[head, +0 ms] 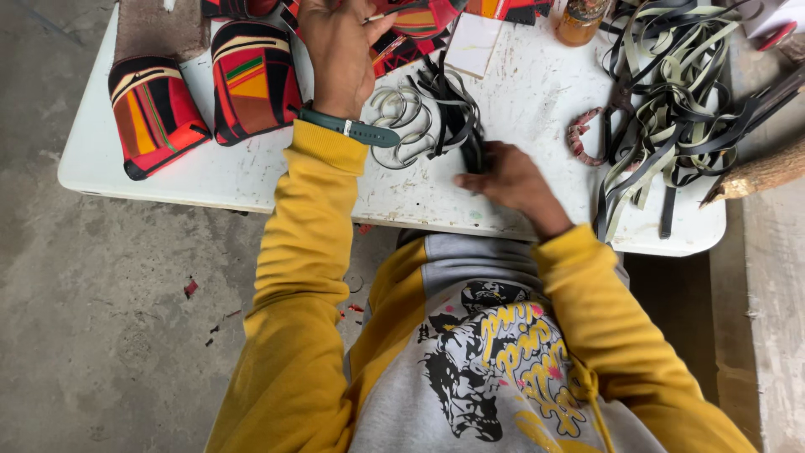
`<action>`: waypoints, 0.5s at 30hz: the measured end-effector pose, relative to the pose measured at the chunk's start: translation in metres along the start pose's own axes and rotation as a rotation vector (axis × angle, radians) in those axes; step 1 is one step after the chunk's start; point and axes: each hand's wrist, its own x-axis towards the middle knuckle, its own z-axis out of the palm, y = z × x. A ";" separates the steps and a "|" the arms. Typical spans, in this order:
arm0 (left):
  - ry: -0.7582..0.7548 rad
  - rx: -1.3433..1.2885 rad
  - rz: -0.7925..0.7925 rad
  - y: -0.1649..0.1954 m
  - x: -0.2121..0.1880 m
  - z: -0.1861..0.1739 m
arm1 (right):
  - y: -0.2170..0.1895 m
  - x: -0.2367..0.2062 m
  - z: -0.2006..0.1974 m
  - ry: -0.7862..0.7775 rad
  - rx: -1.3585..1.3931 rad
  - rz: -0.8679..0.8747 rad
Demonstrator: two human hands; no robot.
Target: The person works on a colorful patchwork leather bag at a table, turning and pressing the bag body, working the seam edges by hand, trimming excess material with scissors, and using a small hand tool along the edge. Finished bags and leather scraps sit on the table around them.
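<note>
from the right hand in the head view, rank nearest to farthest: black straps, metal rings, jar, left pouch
From the right hand:
1. Black straps: touching its fingertips, just above.
2. Metal rings: a little further left, beside the straps.
3. Jar: at the table's far edge, up and right.
4. Left pouch: far left end of the table.

Soft, even daylight, bright on the white surface [520,109] with no glare. Shadows beneath it are faint. The right hand [507,180] is slightly motion-blurred
</note>
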 end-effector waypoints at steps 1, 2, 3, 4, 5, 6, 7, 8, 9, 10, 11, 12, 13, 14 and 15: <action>0.000 -0.010 -0.001 -0.001 -0.003 0.002 | -0.009 0.007 0.008 -0.052 -0.012 -0.037; -0.014 -0.023 -0.008 -0.003 -0.006 0.005 | -0.022 0.017 0.020 -0.152 0.283 -0.137; -0.030 -0.038 -0.013 -0.004 -0.008 0.008 | -0.034 0.025 0.027 -0.249 0.575 -0.236; -0.046 -0.053 -0.020 -0.005 -0.011 0.011 | -0.044 0.031 0.033 -0.145 0.268 -0.313; -0.051 -0.051 -0.018 -0.006 -0.014 0.013 | -0.052 0.035 0.038 -0.040 -0.041 -0.380; -0.059 -0.050 -0.015 -0.007 -0.017 0.013 | -0.058 0.037 0.042 -0.086 0.003 -0.430; -0.067 -0.049 -0.012 -0.008 -0.020 0.013 | -0.063 0.037 0.046 -0.131 0.048 -0.479; -0.079 -0.061 -0.027 -0.010 -0.023 0.013 | -0.063 0.036 0.047 -0.176 0.096 -0.523; -0.093 -0.073 -0.043 -0.011 -0.027 0.010 | -0.059 0.034 0.046 -0.190 0.061 -0.435; -0.103 -0.092 -0.058 -0.013 -0.030 0.008 | -0.051 0.030 0.044 -0.206 0.020 -0.345; -0.117 -0.125 -0.070 -0.018 -0.035 0.006 | -0.044 0.026 0.043 -0.226 -0.020 -0.255; -0.130 -0.155 -0.082 -0.023 -0.043 0.005 | -0.034 0.020 0.040 -0.184 0.004 -0.216; -0.146 -0.187 -0.086 -0.027 -0.048 0.006 | -0.021 0.013 0.031 -0.137 0.022 -0.183; -0.119 -0.186 -0.096 -0.032 -0.053 0.007 | -0.007 0.004 0.023 -0.049 0.277 -0.250; -0.091 -0.184 -0.107 -0.042 -0.067 0.011 | 0.005 -0.006 0.018 0.035 0.533 -0.315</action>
